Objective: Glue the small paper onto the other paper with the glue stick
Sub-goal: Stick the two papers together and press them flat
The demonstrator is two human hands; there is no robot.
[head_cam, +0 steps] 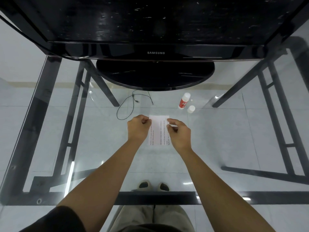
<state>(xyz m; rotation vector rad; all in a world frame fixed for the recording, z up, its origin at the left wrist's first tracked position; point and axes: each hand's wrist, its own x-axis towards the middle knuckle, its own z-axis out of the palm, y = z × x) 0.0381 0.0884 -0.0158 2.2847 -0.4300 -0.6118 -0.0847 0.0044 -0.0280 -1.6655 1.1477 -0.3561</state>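
A thin black cable [132, 104] is seen looped on the glass desk [93, 148], at about ten o'clock from the hands. The left hand [138, 128] is curled nearly into a fist, its fingers [145, 121] pinched on the left edge of a small paper [158, 120]. That small paper is held over the far end of the printed paper [158, 136], which lies flat on the desk between the two hands. The right hand [179, 133] is pinched on the small paper's right edge, thumb and forefinger together, the other fingers loosely bent. At one o'clock from the hands, well apart, the glue stick [183, 101] is lying uncapped, its white cap [191, 109] standing just beside it.
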